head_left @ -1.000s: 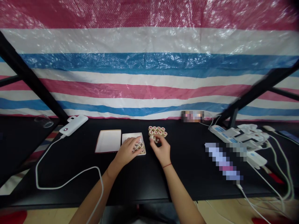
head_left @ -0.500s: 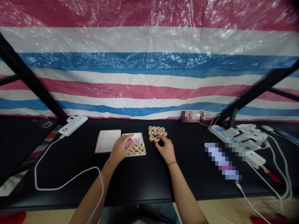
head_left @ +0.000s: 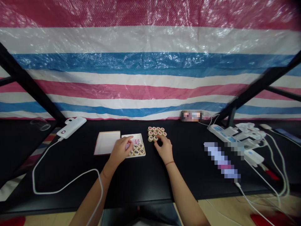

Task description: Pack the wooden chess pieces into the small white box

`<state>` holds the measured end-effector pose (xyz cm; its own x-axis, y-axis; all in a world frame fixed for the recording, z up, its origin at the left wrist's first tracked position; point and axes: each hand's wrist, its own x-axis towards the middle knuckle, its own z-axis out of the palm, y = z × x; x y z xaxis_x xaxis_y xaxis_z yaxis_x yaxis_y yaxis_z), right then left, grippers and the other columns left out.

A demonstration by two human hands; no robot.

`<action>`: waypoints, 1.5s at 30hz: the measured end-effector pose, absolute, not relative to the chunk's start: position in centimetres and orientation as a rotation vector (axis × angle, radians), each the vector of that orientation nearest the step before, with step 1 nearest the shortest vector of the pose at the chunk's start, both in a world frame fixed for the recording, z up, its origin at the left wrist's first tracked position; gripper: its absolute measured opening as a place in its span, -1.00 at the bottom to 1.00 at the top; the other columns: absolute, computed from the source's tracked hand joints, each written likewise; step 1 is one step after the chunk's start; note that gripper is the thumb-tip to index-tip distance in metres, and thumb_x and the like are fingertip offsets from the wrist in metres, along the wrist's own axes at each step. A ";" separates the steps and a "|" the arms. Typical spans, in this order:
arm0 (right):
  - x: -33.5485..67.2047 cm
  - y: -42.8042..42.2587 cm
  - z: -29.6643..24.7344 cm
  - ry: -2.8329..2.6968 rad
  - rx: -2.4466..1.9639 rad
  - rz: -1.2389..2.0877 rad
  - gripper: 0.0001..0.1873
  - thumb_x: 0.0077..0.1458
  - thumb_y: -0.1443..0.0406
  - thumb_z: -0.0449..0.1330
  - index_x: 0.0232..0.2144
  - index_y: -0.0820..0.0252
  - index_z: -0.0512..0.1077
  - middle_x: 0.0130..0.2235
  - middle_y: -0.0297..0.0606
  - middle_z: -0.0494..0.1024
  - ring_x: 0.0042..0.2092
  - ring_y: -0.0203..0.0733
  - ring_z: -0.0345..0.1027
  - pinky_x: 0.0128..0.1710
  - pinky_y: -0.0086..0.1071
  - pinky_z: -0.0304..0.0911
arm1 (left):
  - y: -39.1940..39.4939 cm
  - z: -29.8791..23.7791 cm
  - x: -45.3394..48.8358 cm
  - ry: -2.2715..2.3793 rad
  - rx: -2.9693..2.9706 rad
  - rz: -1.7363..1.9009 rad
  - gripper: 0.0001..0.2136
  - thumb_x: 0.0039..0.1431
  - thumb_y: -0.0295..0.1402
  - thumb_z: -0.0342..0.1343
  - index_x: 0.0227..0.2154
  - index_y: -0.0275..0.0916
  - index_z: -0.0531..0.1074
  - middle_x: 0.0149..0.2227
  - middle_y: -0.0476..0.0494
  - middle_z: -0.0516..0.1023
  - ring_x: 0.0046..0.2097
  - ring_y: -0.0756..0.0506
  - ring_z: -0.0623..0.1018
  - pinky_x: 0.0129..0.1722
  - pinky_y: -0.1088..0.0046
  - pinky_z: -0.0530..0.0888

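Grip of your right hand (head_left: 165,149)?
– Thumb and index narrow at a front-row piece (head_left: 155,138); can't tell if you're pinching it or just touching
– Your left hand (head_left: 119,149)?
– Thumb and forefinger apart, over the left part of your white box (head_left: 138,137)
– And around them?
– Red-marked pieces (head_left: 155,133) in rows on your black table (head_left: 141,182), right of the box; black-marked pieces (head_left: 136,152) inside it; lid (head_left: 108,142) lies left of it
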<state>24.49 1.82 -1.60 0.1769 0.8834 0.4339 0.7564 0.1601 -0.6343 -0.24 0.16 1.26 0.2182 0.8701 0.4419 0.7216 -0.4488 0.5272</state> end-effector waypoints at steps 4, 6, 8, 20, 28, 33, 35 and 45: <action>22.7 1.0 -0.4 -1.604 -1.426 0.286 -0.72 0.14 0.16 0.09 -0.22 0.18 0.50 -0.34 -0.22 0.52 -0.32 -0.18 0.34 -0.24 -0.31 0.27 | -0.4 1.9 0.5 1.691 2.453 0.887 -0.79 0.24 -0.39 -0.03 -0.23 -0.15 0.52 -0.23 -0.15 0.57 -0.07 -0.18 0.43 -0.05 0.17 0.25; 21.3 0.5 0.0 -1.726 -1.326 0.443 -0.67 0.20 0.13 0.06 -0.16 0.17 0.49 -0.41 -0.28 0.51 -0.40 -0.23 0.34 -0.30 -0.37 0.26 | -0.6 2.0 1.0 1.717 2.509 0.846 -0.81 0.22 -0.39 0.00 -0.29 -0.16 0.53 -0.24 -0.16 0.57 -0.07 -0.21 0.40 -0.07 0.15 0.22; 20.1 0.1 0.1 -1.854 -1.286 0.526 -0.66 0.24 0.11 0.03 -0.16 0.15 0.50 -0.42 -0.29 0.52 -0.40 -0.23 0.37 -0.28 -0.38 0.25 | -0.7 1.7 1.5 1.703 2.537 0.818 -0.82 0.22 -0.38 0.01 -0.35 -0.18 0.52 -0.27 -0.17 0.56 -0.12 -0.20 0.40 -0.11 0.17 0.22; 19.2 -0.4 0.0 -1.789 -1.244 0.416 -0.69 0.24 0.17 0.02 -0.11 0.14 0.46 -0.20 -0.17 0.52 -0.14 -0.13 0.40 -0.12 -0.27 0.28 | -0.7 1.8 2.4 1.679 2.322 0.956 -0.92 0.18 -0.32 0.09 -0.34 -0.18 0.44 -0.32 -0.10 0.58 -0.18 -0.15 0.49 -0.13 0.27 0.28; 19.2 -1.0 1.0 -1.763 -1.064 0.353 -0.77 0.14 0.22 0.12 -0.15 0.11 0.44 -0.21 -0.21 0.54 -0.26 -0.19 0.40 -0.16 -0.27 0.34 | -0.1 4.0 4.4 1.404 1.967 1.177 -0.84 0.21 -0.24 0.04 -0.26 -0.19 0.41 -0.37 -0.05 0.59 -0.33 -0.05 0.57 -0.25 0.42 0.46; 22.3 -0.5 0.6 -1.539 -1.297 0.209 -0.75 0.10 0.17 0.14 -0.21 0.16 0.44 -0.28 -0.20 0.52 -0.30 -0.18 0.36 -0.21 -0.28 0.32 | -0.2 3.1 4.0 1.454 1.757 1.279 -0.80 0.23 -0.18 0.02 -0.23 -0.18 0.40 -0.27 -0.08 0.60 -0.26 -0.05 0.57 -0.20 0.41 0.50; 24.5 0.2 -0.2 -1.394 -1.500 0.112 -0.70 0.06 0.11 0.15 -0.27 0.21 0.45 -0.35 -0.20 0.49 -0.35 -0.17 0.31 -0.27 -0.28 0.28 | 0.1 2.2 3.1 1.489 1.733 1.343 -0.79 0.23 -0.19 0.03 -0.18 -0.18 0.39 -0.23 -0.10 0.60 -0.23 -0.06 0.57 -0.16 0.38 0.50; 25.4 0.8 -0.8 -1.390 -1.597 0.285 -0.58 0.05 0.01 0.12 -0.26 0.23 0.47 -0.37 -0.21 0.47 -0.34 -0.16 0.34 -0.27 -0.28 0.28 | -0.1 1.2 2.7 1.465 1.915 1.320 -0.75 0.22 -0.23 0.08 -0.10 -0.18 0.46 -0.21 -0.11 0.62 -0.22 -0.08 0.60 -0.14 0.39 0.53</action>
